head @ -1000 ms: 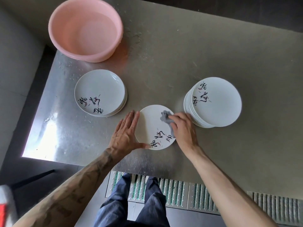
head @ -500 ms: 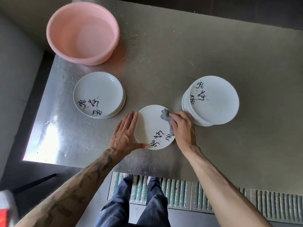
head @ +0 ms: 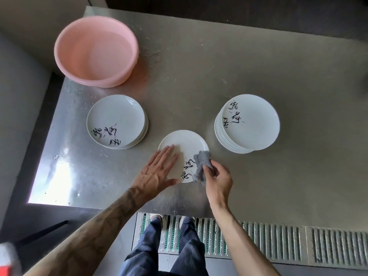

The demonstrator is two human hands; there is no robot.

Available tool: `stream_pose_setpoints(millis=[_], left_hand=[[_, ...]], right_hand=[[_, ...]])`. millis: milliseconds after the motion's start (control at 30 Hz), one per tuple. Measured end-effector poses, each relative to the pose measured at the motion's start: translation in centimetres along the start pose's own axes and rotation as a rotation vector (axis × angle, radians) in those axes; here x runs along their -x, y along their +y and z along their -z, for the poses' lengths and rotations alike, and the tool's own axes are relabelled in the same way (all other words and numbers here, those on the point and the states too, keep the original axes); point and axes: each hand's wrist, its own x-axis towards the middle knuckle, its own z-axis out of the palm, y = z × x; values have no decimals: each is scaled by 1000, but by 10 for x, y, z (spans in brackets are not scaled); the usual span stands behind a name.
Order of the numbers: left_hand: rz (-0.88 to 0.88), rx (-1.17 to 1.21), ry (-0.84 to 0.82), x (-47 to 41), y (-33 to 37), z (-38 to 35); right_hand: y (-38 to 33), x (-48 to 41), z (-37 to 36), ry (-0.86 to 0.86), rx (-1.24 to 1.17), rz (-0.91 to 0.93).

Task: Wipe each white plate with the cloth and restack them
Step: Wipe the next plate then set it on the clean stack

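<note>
A single white plate with black brush lettering lies on the steel table near its front edge. My left hand rests flat on the plate's left side with straight fingers. My right hand pinches a grey cloth that lies over the plate's right rim. A tall stack of white plates stands to the right. A low stack of white plates sits to the left.
A pink basin holding water stands at the table's back left. The table's left edge drops off just beside the low stack. A slatted floor grate runs below the front edge, by my legs.
My right hand has drawn the cloth from the plate's upper right down toward its lower right rim. My left hand has slid further onto the plate.
</note>
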Motion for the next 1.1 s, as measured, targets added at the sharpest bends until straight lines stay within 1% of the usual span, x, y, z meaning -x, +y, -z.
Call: stream_pose_setpoints(millis=[100, 233, 333, 400, 467, 567, 633, 700, 767, 833, 900, 967, 1033, 1067, 1100], left_hand=[[-19, -24, -56, -3, 8, -6], [-5, -111, -62, -2, 17, -3], [-37, -116, -103, 4, 20, 4], [-49, -55, -56, 10, 21, 13], [-59, 25, 35, 12, 22, 25], [-57, 112, 212, 9, 30, 47], [24, 198, 306, 5, 38, 64], [130, 303, 363, 3, 46, 78], [225, 563, 385, 3, 50, 90], [280, 861, 363, 3, 51, 101], [305, 1137, 301, 5, 57, 111], [331, 1339, 254, 6, 64, 116], [350, 1453, 251, 8, 70, 119], [355, 1484, 259, 9, 73, 120], [362, 1506, 263, 10, 76, 122]], right_hand=[[-1, -6, -1, -59, -104, -113], [-3, -8, 2, -85, -314, -235], [-15, -9, 7, -117, -468, -273], [-24, -11, 10, -151, -587, -290], [-35, -14, 14, -174, -691, -307], [-51, -18, 15, -156, -726, -271], [-63, -22, 14, -108, -696, -194], [-78, -29, 14, -74, -679, -107], [-92, -34, 16, -67, -619, -25], [-102, -35, 19, -85, -471, 79], [-110, -30, 23, -108, -237, 253], [-118, -17, 25, -157, -35, 485], [-125, -1, 25, -256, 109, 732], [-126, 5, 24, -309, 167, 831], [-127, 9, 26, -334, 206, 893]])
